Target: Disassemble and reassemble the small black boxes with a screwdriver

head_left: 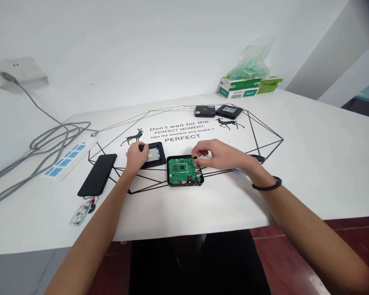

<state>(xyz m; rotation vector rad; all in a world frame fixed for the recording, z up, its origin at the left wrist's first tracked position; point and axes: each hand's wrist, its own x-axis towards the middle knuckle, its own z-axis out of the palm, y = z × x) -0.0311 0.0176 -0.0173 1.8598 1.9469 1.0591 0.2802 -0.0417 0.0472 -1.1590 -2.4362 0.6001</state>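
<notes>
A green circuit board lies in a square black case on the table in front of me, with its ports along the near and right sides. My right hand is at the case's far right corner, thumb and forefinger tips close together over the edge. Anything between them is too small to make out. To the left, my left hand grips the side of a black cover with a silver metal plate inside. The cover rests close beside the case.
At left lie a black phone with a charm and a white power strip with grey cable. Two black boxes sit farther back. Green cartons under a plastic bag stand at back right. A dark, partly hidden object lies behind my right wrist.
</notes>
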